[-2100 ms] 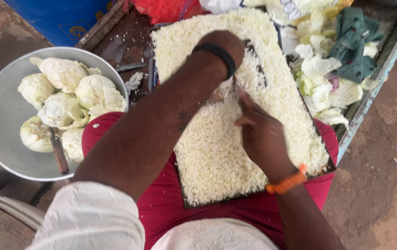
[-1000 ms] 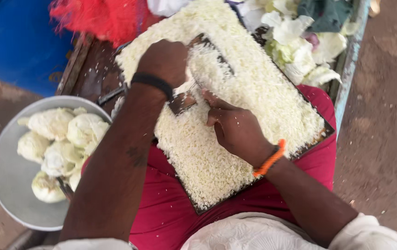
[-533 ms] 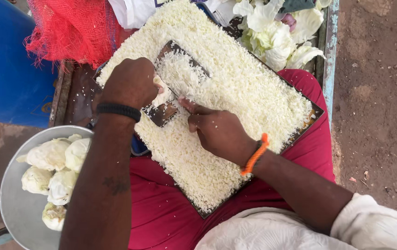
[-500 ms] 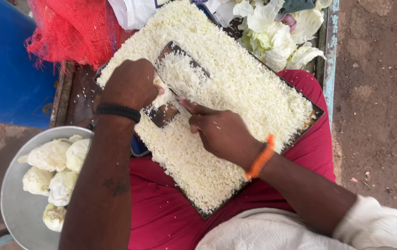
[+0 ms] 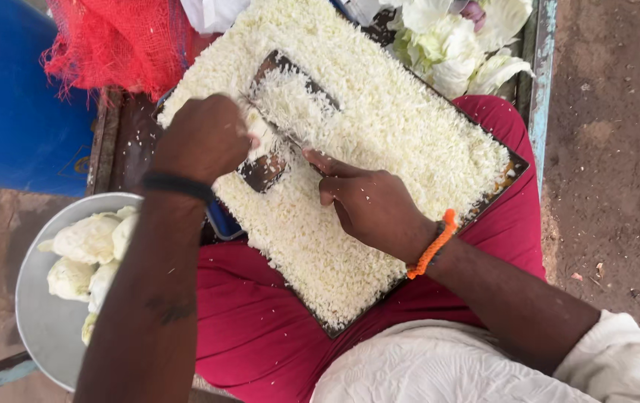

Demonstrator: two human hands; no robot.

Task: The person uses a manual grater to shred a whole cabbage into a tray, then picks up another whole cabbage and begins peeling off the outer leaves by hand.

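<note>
We are looking down at a tray [image 5: 518, 166] resting on our lap, on a dark red cloth [image 5: 260, 336], and it is almost fully covered with finely shredded white cabbage [image 5: 402, 127]. Our left hand [image 5: 204, 138] is closing as a fist around a piece of cabbage [image 5: 259, 134], and we are pressing it down onto the metal blade [image 5: 269, 166] that is showing dark among the shreds. The fingers of this hand are curled together; we cannot see them from below, so we cannot tell exactly how they are gripping. Our right hand [image 5: 372, 205] is lying just to the right of the blade, with its fingers [image 5: 327, 163] held together and pointing up-left toward the left hand, and the fingertips are touching the shreds beside the blade.

The blade's long axis is running diagonally, from the lower left near our left fist toward the upper right. The cabbage piece is sitting at the lower end, so the left hand is nearer to it; the right hand is close beside it, not on it.

A metal bowl [image 5: 44, 328] with peeled cabbage chunks [image 5: 85, 239] is standing to our left, and loose cabbage leaves [image 5: 447, 45] are lying beyond the tray.
</note>
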